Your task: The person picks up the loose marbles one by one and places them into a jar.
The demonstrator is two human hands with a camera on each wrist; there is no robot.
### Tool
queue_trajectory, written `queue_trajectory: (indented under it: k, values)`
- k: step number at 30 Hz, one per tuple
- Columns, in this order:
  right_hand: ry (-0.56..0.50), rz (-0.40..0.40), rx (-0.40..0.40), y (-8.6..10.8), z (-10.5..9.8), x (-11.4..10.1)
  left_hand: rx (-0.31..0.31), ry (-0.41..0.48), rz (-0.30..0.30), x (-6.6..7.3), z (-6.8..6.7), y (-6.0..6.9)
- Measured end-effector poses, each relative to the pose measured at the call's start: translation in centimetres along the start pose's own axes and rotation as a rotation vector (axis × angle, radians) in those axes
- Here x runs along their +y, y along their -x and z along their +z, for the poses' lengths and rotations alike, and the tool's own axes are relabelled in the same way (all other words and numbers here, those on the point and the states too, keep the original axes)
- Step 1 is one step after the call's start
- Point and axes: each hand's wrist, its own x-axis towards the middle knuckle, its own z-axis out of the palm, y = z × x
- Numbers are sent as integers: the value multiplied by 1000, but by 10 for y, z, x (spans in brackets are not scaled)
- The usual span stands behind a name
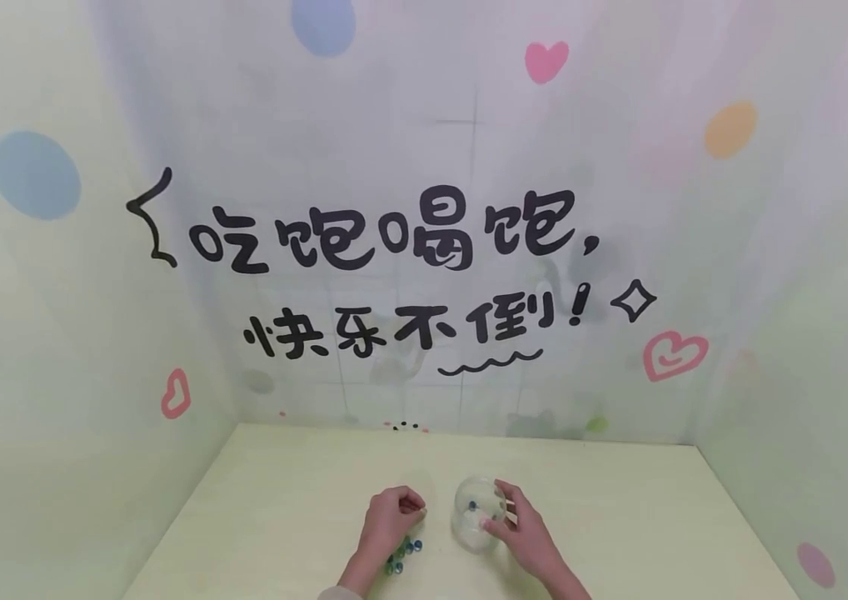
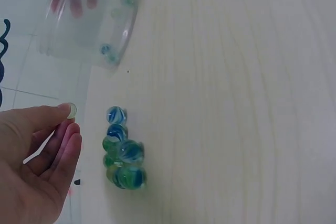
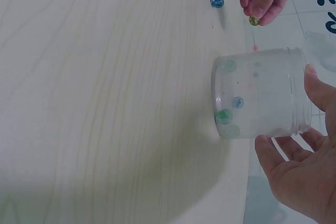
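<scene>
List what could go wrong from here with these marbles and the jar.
The pinched marble is small and round; it might slip from the left hand and roll away.
The loose marbles lie clustered near that hand with no tray around them, so a brush could scatter them.
The right hand holds the clear jar; a bump might tip it and spill the marbles inside.

A pale sleeve [image 1: 338, 593] edges the left forearm [image 1: 360, 568]; right hand [image 1: 527, 532] — bare.

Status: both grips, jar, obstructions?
Left grip pinches a marble. Right grip holds clear jar, several marbles inside. Loose marbles clustered on table. No obstruction visible between grips.
</scene>
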Motion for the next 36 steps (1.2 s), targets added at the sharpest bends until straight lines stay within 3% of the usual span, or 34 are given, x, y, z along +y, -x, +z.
queue_trajectory:
  k: [9, 14, 18, 25, 30, 36]
  values:
    - [-1, -19, -8, -4, 3, -3, 11, 100, 141, 31, -8, 1]
    - [-7, -3, 3, -3, 1, -3, -32, 147, 176, 51, -1, 2]
    - [-21, 1, 5, -3, -1, -2, -44, 157, 188, 59, 8, 3]
    - [-30, 3, 6, 1, 0, -3, -11, 158, 157, 52, 10, 5]
    - [-17, 8, 24, 3, -2, -5, 5, 163, 125, 42, -6, 8]
    - [-21, 4, 25, 3, 1, -3, 31, 131, 29, 15, -29, 14]
